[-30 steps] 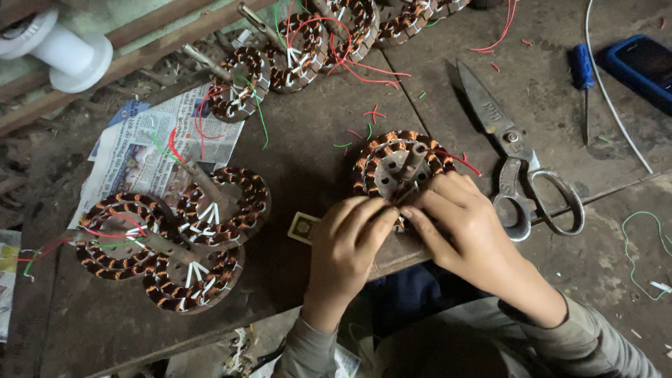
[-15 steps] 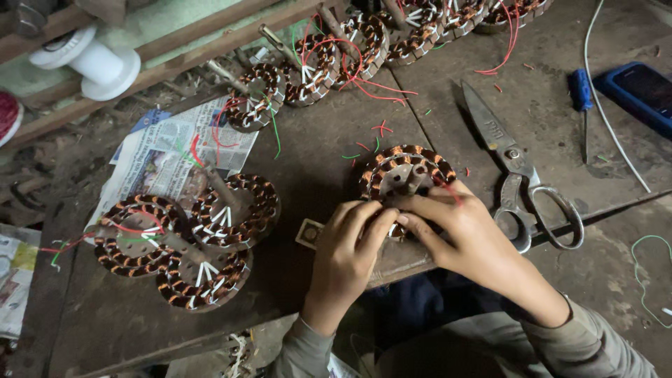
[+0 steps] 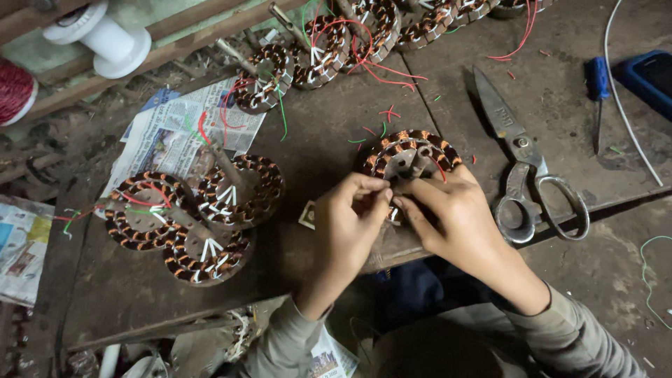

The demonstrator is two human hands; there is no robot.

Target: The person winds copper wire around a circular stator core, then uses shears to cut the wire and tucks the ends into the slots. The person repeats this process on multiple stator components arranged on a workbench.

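A round motor stator (image 3: 411, 155) wound with copper coils lies on the dark wooden bench (image 3: 322, 140) in front of me. My left hand (image 3: 352, 224) and my right hand (image 3: 455, 217) meet at its near edge, fingertips pinched together on the stator's wires. What sits between the fingertips is too small to make out. Short red and green wire scraps (image 3: 383, 119) lie just beyond the stator.
Large metal scissors (image 3: 525, 164) lie right of my hands. A blue screwdriver (image 3: 597, 87) and a blue phone (image 3: 647, 77) sit far right. Three finished stators (image 3: 192, 217) stack at the left on newspaper (image 3: 175, 136); several more line the back (image 3: 329, 42). A white spool (image 3: 105, 35) rests top left.
The view has shifted slightly, so bench objects sit lower in frame. Both hands stay at the stator's near edge with small finger movements.
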